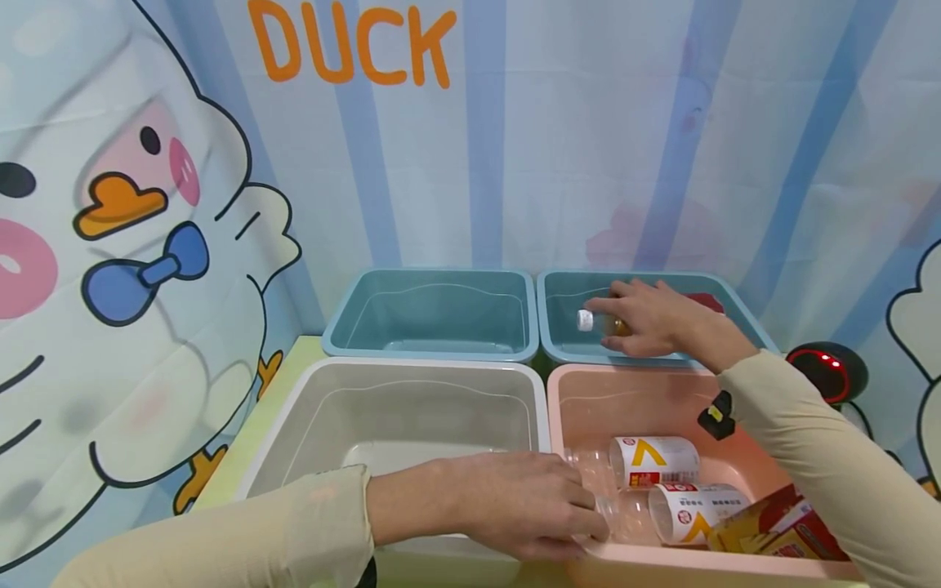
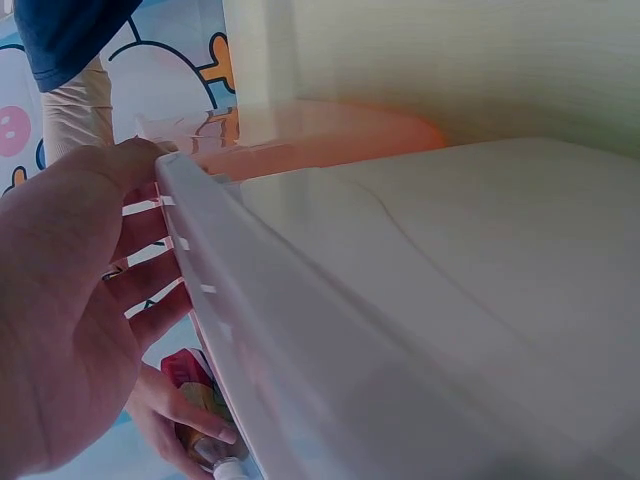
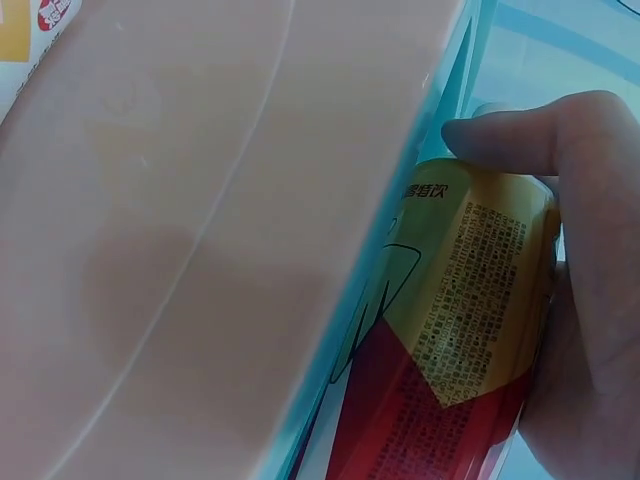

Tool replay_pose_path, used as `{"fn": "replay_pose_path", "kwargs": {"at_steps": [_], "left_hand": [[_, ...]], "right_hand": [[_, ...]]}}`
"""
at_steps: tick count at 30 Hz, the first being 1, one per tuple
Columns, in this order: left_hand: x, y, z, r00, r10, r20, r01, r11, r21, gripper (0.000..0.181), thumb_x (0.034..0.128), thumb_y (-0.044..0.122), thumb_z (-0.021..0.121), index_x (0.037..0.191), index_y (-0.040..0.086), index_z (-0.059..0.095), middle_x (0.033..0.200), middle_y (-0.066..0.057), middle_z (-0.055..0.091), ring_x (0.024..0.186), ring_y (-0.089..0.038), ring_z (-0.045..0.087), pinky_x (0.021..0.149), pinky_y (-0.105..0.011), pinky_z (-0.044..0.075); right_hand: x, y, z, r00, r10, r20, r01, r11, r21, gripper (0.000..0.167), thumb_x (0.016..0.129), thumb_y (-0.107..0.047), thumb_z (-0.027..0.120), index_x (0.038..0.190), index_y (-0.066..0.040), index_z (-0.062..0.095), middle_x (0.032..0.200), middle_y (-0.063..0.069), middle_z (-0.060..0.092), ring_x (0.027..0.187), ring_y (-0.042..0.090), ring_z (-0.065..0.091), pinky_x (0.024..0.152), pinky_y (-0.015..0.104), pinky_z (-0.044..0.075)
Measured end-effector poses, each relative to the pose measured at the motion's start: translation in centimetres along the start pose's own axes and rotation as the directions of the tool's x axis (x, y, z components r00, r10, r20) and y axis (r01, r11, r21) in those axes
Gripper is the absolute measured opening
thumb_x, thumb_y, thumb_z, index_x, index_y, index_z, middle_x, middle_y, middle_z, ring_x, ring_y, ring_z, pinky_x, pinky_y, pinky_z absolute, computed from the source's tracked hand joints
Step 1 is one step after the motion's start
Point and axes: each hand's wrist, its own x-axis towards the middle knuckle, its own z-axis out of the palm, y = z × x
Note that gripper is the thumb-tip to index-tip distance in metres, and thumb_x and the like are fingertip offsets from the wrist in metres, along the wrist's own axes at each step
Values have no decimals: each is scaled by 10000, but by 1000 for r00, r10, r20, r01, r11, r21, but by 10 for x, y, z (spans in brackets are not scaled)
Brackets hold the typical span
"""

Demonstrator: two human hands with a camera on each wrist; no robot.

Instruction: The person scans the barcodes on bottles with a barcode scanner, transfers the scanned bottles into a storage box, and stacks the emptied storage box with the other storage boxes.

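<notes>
In the head view my right hand [image 1: 654, 318] holds a drink bottle [image 3: 450, 320] lying on its side at the back right blue bin [image 1: 546, 331]. Its white cap [image 1: 585, 320] points left, and a yellow and red label wraps its body. The thumb [image 3: 510, 140] lies along the bottle near the neck; the other fingers are largely hidden. My left hand [image 1: 518, 498] rests across the adjoining rims of the grey bin [image 1: 434, 363] and the pink bin [image 1: 684, 559]. Its fingers look loosely extended in the left wrist view and hold no loose item.
Inside the pink bin lie two clear bottles with white labels [image 1: 654, 461] and a yellow and red package [image 1: 779, 527]. Another blue bin [image 1: 434, 314] stands at the back left. A black device with red lights [image 1: 827, 371] sits at the right, before a printed curtain [image 1: 559, 147].
</notes>
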Motion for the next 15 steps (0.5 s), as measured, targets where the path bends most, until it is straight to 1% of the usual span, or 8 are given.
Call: {"fn": "replay_pose_path", "kwargs": {"at_steps": [4, 8, 11, 15], "left_hand": [[0, 0, -1, 1000, 0, 1, 0, 1000, 2, 343, 1081, 346, 638, 1403, 235, 684, 1243, 122, 731, 1056, -7, 613, 1070, -110, 387], [0, 1, -1, 1000, -3, 3, 3, 1000, 10, 341, 1083, 347, 639, 1402, 233, 683, 1244, 117, 730, 1057, -14, 613, 1065, -113, 396], [0, 1, -1, 1000, -6, 4, 6, 1000, 7, 343, 1082, 348, 641, 1403, 236, 682, 1252, 118, 729, 1065, -15, 614, 1071, -118, 397], [0, 0, -1, 1000, -14, 7, 14, 1000, -14, 351, 1076, 351, 646, 1409, 243, 681, 1273, 128, 727, 1074, -4, 617, 1087, -125, 391]], "right_hand": [[0, -1, 0, 1000, 15, 21, -15, 1000, -17, 620, 970, -355, 721, 1544, -173, 572, 1318, 187, 596, 1176, 397, 581, 1078, 775, 374], [0, -2, -4, 997, 47, 58, -44, 998, -51, 702, 983, -462, 711, 1604, -210, 502, 1466, 223, 538, 1308, 483, 528, 1071, 795, 356], [0, -2, -9, 995, 74, 73, -70, 996, -50, 748, 993, -531, 689, 1634, -224, 455, 1564, 252, 473, 1404, 546, 456, 1078, 824, 316], [-3, -3, -13, 995, 77, 55, -75, 997, -35, 741, 991, -540, 684, 1623, -218, 469, 1562, 257, 481, 1408, 553, 454, 1080, 830, 312]]}}
